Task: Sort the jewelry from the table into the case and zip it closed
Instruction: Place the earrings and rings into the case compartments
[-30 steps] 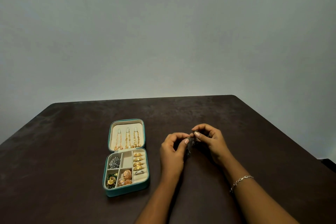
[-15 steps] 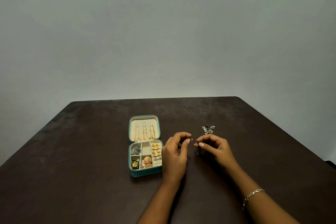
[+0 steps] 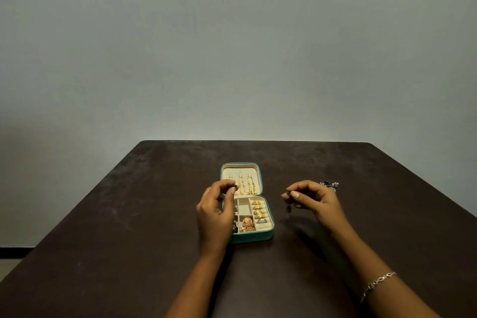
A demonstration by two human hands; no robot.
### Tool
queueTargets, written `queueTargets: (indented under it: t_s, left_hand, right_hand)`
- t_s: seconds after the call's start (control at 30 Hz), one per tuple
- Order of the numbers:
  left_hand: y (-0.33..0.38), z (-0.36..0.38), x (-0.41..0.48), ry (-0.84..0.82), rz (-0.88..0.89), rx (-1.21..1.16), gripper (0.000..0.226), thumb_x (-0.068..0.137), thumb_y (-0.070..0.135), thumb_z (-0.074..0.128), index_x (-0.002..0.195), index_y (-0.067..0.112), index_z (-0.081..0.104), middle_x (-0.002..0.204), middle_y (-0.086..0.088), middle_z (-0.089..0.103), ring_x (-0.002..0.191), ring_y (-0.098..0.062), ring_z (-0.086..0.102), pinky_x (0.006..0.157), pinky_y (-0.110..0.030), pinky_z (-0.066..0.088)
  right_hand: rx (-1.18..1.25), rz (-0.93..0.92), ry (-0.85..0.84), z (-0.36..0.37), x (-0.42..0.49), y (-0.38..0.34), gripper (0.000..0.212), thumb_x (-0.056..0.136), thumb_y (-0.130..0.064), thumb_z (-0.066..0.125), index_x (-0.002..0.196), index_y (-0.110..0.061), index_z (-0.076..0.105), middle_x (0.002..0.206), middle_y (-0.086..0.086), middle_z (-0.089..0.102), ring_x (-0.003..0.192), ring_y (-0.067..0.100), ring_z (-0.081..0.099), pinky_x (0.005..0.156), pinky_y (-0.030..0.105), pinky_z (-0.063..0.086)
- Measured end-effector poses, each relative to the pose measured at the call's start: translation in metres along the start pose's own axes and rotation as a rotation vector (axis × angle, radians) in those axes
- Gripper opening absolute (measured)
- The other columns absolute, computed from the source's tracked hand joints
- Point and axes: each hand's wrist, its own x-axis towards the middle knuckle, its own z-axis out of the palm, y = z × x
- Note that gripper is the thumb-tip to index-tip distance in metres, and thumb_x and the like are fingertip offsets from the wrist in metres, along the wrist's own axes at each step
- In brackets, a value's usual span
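A teal jewelry case lies open on the dark table. Gold chains hang in its lid, and gold rings and round earrings fill its compartments. My left hand hovers over the case's left side and pinches a small dark piece at its fingertips. My right hand is to the right of the case, pinching a silver dangling earring that hangs down above the table. More silver jewelry lies on the table just behind my right hand.
A plain grey wall stands behind the table. The table's far edge runs across the middle of the view, and its left and right edges slant outward toward me. A silver bracelet is on my right wrist.
My hands have parted: the left has moved over the case with a small piece, and the right holds the dangling earring alone. The view has shifted, so the case now sits nearer the centre.
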Motion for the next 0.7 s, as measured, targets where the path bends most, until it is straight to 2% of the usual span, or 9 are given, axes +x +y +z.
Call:
queueTargets:
  t_s: [0.1,0.2,0.4,0.5,0.6,0.7]
  left_hand:
    - [-0.005,-0.007,-0.002,0.077,-0.042,-0.010,0.016,0.085,0.004,0.059,0.090,0.017,0.066,0.086,0.007,0.067,0.080,-0.003,0.061,0.063,-0.018,0.049]
    - [-0.005,-0.009,-0.002,0.097,-0.058,-0.032,0.013,0.083,0.010,0.056,0.089,0.018,0.065,0.085,0.010,0.066,0.080,-0.002,0.061,0.061,-0.017,0.049]
    - [-0.014,-0.010,-0.001,0.100,-0.094,0.000,0.017,0.085,0.006,0.059,0.088,0.022,0.064,0.086,0.002,0.066,0.077,-0.008,0.061,0.061,-0.023,0.050]
    - [-0.016,-0.010,0.000,0.102,-0.115,0.002,0.016,0.085,0.006,0.060,0.087,0.021,0.064,0.086,0.001,0.066,0.074,-0.008,0.060,0.060,-0.025,0.051]
    - [-0.019,-0.008,0.000,0.097,-0.127,0.008,0.009,0.084,0.014,0.058,0.087,0.019,0.066,0.084,0.001,0.066,0.071,-0.012,0.060,0.058,-0.028,0.051]
    - [-0.019,-0.007,0.000,0.081,-0.135,0.014,0.013,0.085,0.008,0.061,0.088,0.019,0.067,0.086,0.000,0.065,0.072,-0.013,0.060,0.058,-0.023,0.050]
  right_hand:
    - [-0.037,-0.020,-0.044,0.017,0.010,-0.006,0.013,0.083,0.004,0.057,0.086,-0.005,0.066,0.081,0.009,0.072,0.077,0.012,0.069,0.065,0.018,0.052]
    - [-0.044,-0.029,-0.081,0.035,0.020,-0.009,0.011,0.084,0.004,0.057,0.088,-0.004,0.065,0.080,0.008,0.071,0.074,0.008,0.068,0.063,0.016,0.050]
    - [0.048,-0.027,-0.113,0.061,0.036,-0.008,0.011,0.084,0.010,0.054,0.092,0.010,0.061,0.079,0.015,0.067,0.069,0.007,0.067,0.060,0.013,0.049]
    - [0.053,0.001,-0.111,0.068,0.041,-0.002,0.010,0.083,0.009,0.055,0.091,0.008,0.062,0.081,0.017,0.067,0.072,0.010,0.068,0.063,0.016,0.051]
    - [0.024,0.046,-0.100,0.071,0.043,0.006,0.009,0.083,0.006,0.058,0.090,0.005,0.064,0.084,0.016,0.068,0.079,0.015,0.069,0.069,0.022,0.055]
    - [-0.047,0.061,-0.106,0.073,0.043,0.014,0.009,0.083,0.004,0.059,0.086,-0.001,0.066,0.085,0.014,0.070,0.083,0.019,0.069,0.074,0.027,0.056]
